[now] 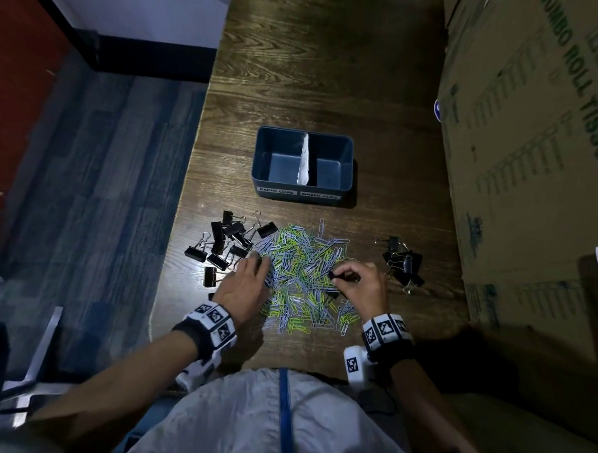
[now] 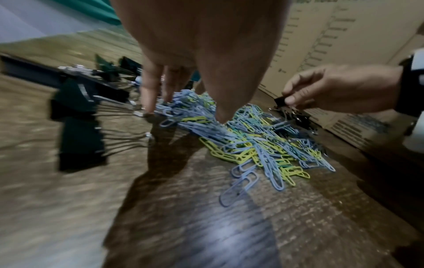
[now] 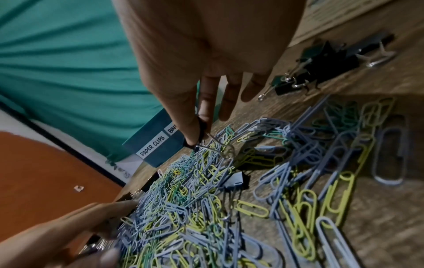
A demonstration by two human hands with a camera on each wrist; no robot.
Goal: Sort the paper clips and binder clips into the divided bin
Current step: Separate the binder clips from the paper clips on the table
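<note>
A blue divided bin [image 1: 289,187] with a white divider, labelled PAPER CLIPS and BINDER CLIPS [image 3: 156,145], stands empty beyond the pile. Blue, yellow and green paper clips [image 1: 303,270] lie heaped on the wooden table. Black binder clips lie in a left group [image 1: 230,243] and a right group [image 1: 402,263]. My left hand [image 1: 258,264] touches the pile's left edge with straight fingers [image 2: 149,98]. Over the pile's right side, my right hand [image 1: 341,276] pinches a small black binder clip [image 3: 197,139] between thumb and forefinger, its wire handle hanging down.
Large cardboard boxes [image 1: 527,148] wall off the table's right side. The table's left edge [image 1: 186,183] drops to blue carpet. One more black binder clip [image 3: 236,181] lies half buried in the paper clips near my right hand.
</note>
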